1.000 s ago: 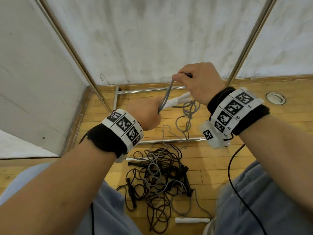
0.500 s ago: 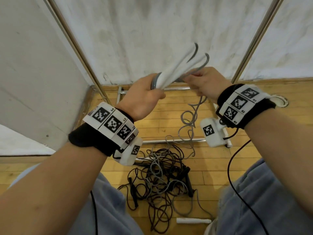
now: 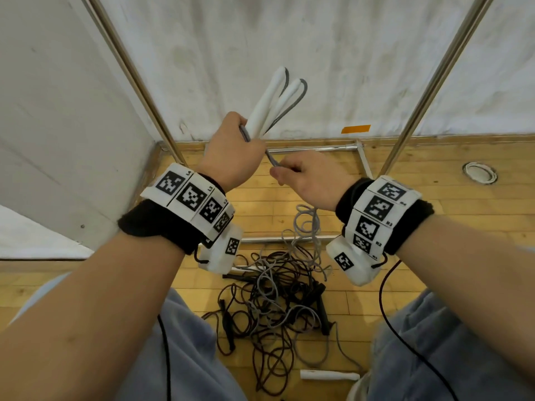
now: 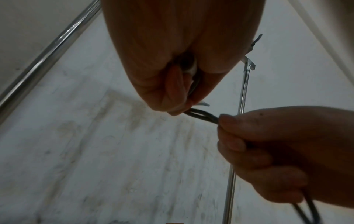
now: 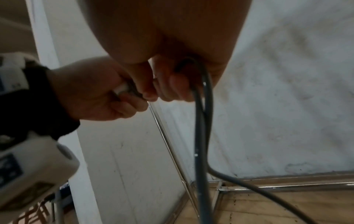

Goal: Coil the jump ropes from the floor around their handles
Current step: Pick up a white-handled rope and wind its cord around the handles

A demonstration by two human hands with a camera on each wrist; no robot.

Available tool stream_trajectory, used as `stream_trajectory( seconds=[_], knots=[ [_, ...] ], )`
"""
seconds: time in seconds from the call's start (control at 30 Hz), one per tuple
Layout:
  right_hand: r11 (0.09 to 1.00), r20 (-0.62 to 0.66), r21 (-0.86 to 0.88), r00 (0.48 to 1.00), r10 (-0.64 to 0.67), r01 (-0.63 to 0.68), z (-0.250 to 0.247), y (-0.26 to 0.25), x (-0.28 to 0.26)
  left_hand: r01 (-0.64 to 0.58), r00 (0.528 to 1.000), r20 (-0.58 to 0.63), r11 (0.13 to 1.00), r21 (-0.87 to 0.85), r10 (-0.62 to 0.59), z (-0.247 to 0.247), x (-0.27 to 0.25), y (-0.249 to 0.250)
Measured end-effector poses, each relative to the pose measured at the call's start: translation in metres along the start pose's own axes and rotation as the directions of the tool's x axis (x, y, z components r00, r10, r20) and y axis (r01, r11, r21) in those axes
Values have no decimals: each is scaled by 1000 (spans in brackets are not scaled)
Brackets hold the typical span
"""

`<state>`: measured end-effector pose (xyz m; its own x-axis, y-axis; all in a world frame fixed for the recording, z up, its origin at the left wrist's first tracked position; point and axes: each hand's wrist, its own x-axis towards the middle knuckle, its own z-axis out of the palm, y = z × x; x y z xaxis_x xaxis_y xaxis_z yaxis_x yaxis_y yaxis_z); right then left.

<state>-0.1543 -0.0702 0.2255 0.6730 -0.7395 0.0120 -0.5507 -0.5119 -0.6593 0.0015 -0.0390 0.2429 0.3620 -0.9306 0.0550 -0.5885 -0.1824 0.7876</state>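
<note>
The wooden floor [image 3: 419,224] runs in pale planks up to the white wall. On it, between the person's knees, lies a tangled heap of jump ropes [image 3: 275,302], black and grey cords knotted together with black handles among them. One white handle [image 3: 330,375] lies apart at the near edge of the heap. A metal frame's bars [image 3: 312,148] rest on the planks, and a round metal fitting [image 3: 479,172] sits well to the right.

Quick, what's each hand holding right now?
Left hand: grips the two white handles.
Right hand: grips the grey rope.
</note>
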Motion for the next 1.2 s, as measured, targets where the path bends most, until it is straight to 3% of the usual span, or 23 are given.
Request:
stream_trajectory(
  seconds=[0.13,0.4,0.6,0.83,1.03,1.1,1.2],
  knots=[
    [995,1,95,999,42,-42,-10,0,-1,2,999,45,983,184,-11,3,4,-6],
    [987,133,159,991,7,-29,-10,-16,-6,-140,990,39,902,408,136,20,-1,-9],
    [963,132,270,991,-30,-6,-9,-25,-11,-182,979,-1,888,421,201,16,-1,-14],
    [967,137,250,990,23,-57,-17,-10,-16,-96,989,-42,849,520,138,15,10,-29],
    [953,229,232,963,143,-196,-24,9,-16,-25,999,-10,757,653,42,4,16,-47],
    [955,187,214,968,165,-204,-23,11,-15,-4,1000,-6,718,696,10,2,14,-50],
    [990,-56,58,990,129,-126,-25,10,-10,-35,998,58,640,767,-15,6,7,-49]
  ],
)
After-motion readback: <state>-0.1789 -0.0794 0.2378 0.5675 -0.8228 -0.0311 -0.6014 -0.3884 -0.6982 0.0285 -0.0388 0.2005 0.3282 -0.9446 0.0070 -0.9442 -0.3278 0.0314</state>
